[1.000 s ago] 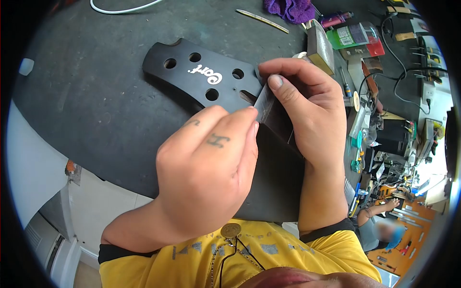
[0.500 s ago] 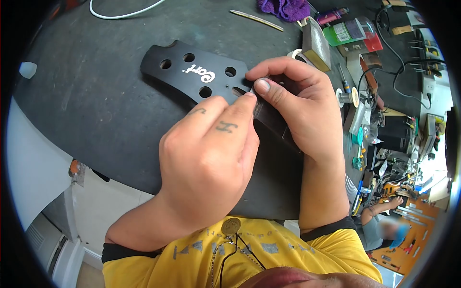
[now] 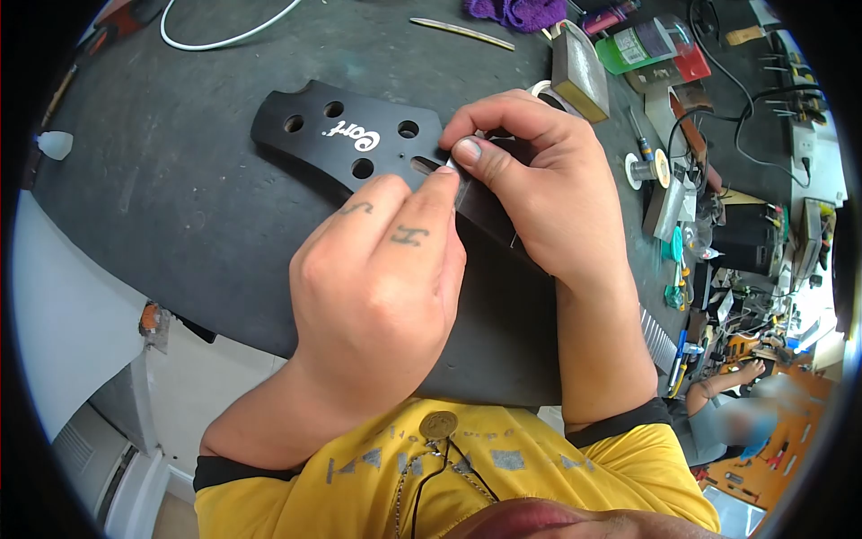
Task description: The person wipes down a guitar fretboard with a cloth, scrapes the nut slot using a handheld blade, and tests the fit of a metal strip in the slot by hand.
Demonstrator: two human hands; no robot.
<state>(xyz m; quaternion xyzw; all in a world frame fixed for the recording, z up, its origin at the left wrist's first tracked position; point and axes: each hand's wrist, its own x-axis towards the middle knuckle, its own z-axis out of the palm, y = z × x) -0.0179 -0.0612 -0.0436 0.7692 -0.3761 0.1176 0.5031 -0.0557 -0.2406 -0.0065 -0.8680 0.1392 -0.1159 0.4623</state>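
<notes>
A black bass headstock [image 3: 310, 144] with a white "Cort" logo and several round tuner holes lies on the dark worktop, its neck running toward the lower right. A small pale strip [image 3: 452, 164] shows at the nut end, between my fingertips. My right hand [image 3: 548, 180] pinches it from the right with thumb and bent fingers. From the near side, my left hand [image 3: 382, 260] is closed, its index fingertip and thumb area pressed at the same spot. The left thumb and most of the strip are hidden behind my fingers.
At the back right stand a rectangular block [image 3: 579, 72], a green-liquid bottle [image 3: 633, 47] and a solder spool [image 3: 645, 170]. A thin pointed stick [image 3: 462, 33] and a purple cloth [image 3: 516, 11] lie at the far side. Another person [image 3: 718, 418] sits at lower right.
The whole view has shifted slightly, so the headstock and hands appear a little farther left. Both hands keep their pinch at the nut end, and slightly more of the pale strip shows.
</notes>
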